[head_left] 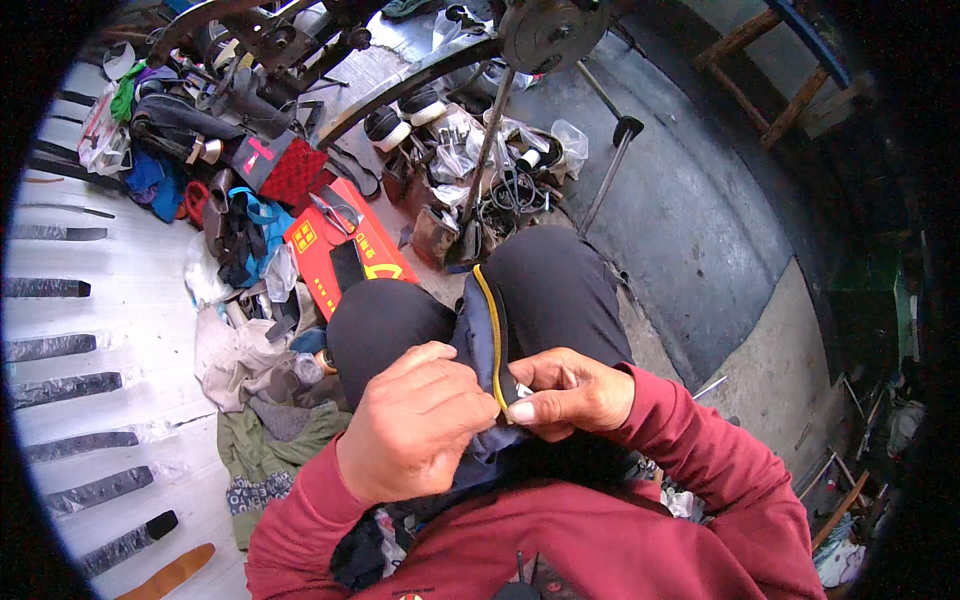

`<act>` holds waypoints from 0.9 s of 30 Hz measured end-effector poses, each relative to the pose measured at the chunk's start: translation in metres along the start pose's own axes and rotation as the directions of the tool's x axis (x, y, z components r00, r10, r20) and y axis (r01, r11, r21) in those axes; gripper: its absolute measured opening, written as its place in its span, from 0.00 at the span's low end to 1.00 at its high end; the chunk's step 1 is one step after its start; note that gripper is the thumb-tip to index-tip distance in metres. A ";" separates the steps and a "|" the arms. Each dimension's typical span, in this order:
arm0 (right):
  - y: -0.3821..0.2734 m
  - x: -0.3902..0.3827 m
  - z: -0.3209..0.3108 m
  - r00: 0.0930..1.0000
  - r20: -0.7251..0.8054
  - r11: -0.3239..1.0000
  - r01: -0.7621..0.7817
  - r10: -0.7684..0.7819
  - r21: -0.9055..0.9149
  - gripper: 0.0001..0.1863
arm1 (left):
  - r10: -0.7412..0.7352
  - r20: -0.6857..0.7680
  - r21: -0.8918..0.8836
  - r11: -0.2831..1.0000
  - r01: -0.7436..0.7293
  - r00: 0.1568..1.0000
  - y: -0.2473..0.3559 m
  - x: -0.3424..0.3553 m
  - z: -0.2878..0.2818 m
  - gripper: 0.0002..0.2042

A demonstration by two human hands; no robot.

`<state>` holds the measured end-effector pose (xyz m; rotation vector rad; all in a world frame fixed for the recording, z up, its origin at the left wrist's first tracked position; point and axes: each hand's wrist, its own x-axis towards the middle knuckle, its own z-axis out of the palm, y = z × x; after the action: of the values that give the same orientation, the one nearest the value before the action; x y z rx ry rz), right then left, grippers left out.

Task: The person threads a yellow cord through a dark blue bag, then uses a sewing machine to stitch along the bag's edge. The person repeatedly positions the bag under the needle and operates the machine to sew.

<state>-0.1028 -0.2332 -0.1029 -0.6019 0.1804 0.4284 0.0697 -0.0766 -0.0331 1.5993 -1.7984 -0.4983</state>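
Across my lap lies a dark grey-blue fabric piece (477,330) with a yellow zipper strip (490,300) along its dark edge. My left hand (420,420) is closed in a pinch at the lower end of the strip, the fingertips meeting the fabric. My right hand (565,395) grips the fabric from the other side, thumb against the yellow strip and fingers bent behind. A small white-and-black detail shows by the right fingers, too small to make out. Both hands are close together above my dark-trousered knees.
A red printed box (315,265) sits beyond my left knee among piled bags, clothes (250,460) and tools. A black iron machine (550,30) stands ahead. Dark strips (60,385) lie on a pale board at left. A wooden stool (800,105) is at back right.
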 end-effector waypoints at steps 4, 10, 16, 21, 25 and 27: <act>0.005 -0.007 -0.004 0.999 0.020 0.999 0.034 -0.034 0.025 0.11 | -0.049 -0.086 -0.055 0.997 0.044 0.995 -0.004 -0.009 0.003 0.06; 0.000 -0.020 -0.005 0.983 -0.164 0.991 0.099 -0.084 0.085 0.08 | -0.017 -0.076 -0.135 0.991 0.006 0.997 -0.012 -0.013 -0.002 0.06; -0.003 -0.033 0.015 0.811 -0.505 0.837 -0.036 -0.295 -0.547 0.10 | -0.016 0.101 -0.183 0.983 0.035 0.995 -0.017 0.004 -0.010 0.14; -0.016 -0.044 0.028 0.717 -0.557 0.831 0.057 -0.420 -0.553 0.11 | 0.067 0.321 -0.047 0.997 -0.055 0.945 -0.022 0.029 -0.024 0.19; -0.017 -0.039 0.035 0.665 -0.260 0.588 0.332 -0.700 -0.737 0.13 | 0.101 0.408 0.027 0.992 -0.122 0.908 -0.017 0.041 -0.032 0.14; -0.017 -0.033 0.034 0.613 -0.134 0.389 0.304 -0.779 -0.869 0.12 | 0.073 0.471 0.080 0.989 -0.125 0.879 -0.017 0.044 -0.036 0.10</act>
<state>-0.1236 -0.2371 -0.0567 -1.6353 0.3010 -0.4483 0.1059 -0.1166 -0.0091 1.5357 -2.2874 -0.8051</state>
